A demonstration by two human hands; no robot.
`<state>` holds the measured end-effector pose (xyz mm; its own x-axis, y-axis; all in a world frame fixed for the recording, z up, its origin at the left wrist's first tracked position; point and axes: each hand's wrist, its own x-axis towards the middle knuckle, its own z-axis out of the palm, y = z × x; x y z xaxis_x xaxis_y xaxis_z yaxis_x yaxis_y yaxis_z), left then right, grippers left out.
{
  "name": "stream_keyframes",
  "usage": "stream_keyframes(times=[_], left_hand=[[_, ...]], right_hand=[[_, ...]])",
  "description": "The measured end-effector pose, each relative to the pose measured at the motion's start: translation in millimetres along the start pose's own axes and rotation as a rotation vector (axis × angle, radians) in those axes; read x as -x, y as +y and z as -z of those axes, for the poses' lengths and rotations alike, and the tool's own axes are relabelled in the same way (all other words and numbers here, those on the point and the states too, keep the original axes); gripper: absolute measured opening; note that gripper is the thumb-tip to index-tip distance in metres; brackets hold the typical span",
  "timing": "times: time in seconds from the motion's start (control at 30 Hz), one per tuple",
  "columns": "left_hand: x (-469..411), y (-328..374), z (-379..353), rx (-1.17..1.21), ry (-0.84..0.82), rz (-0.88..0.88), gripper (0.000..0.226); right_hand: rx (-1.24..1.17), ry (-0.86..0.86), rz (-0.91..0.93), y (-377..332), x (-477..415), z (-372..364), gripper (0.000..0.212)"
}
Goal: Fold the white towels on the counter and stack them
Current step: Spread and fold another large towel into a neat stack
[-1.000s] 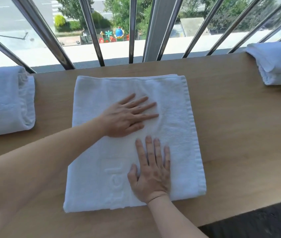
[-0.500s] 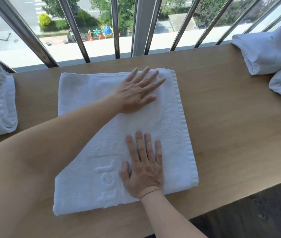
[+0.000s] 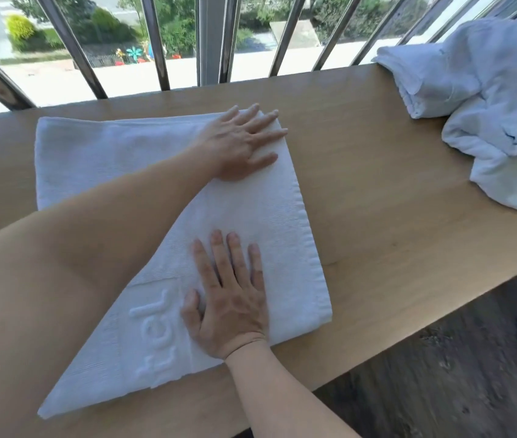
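- Pressing the left grip (image 3: 241, 143), fingers straight and spread, on the towel (image 3: 108, 159) near the back edge of the counter (image 3: 377, 200).
- Pinning it near the front edge with the right grip (image 3: 228, 298), likewise flat, clasping nothing.
- Sweeping outward evenly, likely squaring edges before folding again.

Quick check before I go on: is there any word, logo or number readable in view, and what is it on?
"tel": raised white letters on the folded towel, running sideways beside the right hand. The start of the word is hidden under the left forearm.
Crumpled towels at the right: no text visible.
Coloured objects outside the window: too small and blurred to read.
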<state>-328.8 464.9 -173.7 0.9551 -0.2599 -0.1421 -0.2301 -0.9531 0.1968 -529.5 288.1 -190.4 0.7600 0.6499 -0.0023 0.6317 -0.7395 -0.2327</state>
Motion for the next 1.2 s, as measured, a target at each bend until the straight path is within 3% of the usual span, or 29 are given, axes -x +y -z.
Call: stream_keyframes(times=[0.2,0.47,0.63,0.73,0.87,0.97,1.2], left_hand=[[56.2,3.7,-5.0,0.203,0.129,0.193,0.065],[238.5,39.3,-49.3,0.128,0.168,0.670,0.064],[305.2,64.0,-68.5,0.198,0.186,0.863,0.068],[319.2,82.0,-75.1,0.152,0.185,0.854,0.068],[341.8,109.6,-85.8,0.065,0.211,0.616,0.058],[361.4,119.6,-91.1,0.077,0.194,0.548,0.058],[395.1,116.9,-92.9,0.145,0.188,0.490,0.076]], right_hand=[[-0.021,0.055,-0.018,-0.8,-1.0,3.9,0.069],[-0.042,0.067,-0.006,-0.5,-2.3,4.5,0.070],[-0.028,0.046,0.003,0.7,-2.6,3.6,0.070],[-0.028,0.027,0.003,-0.1,-4.1,4.6,0.069],[-0.013,-0.022,-0.001,-1.0,-3.1,9.0,0.069],[-0.027,-0.076,0.014,-0.5,-1.4,15.6,0.069],[0.115,-0.218,0.300,41.6,39.2,25.5,0.074]])
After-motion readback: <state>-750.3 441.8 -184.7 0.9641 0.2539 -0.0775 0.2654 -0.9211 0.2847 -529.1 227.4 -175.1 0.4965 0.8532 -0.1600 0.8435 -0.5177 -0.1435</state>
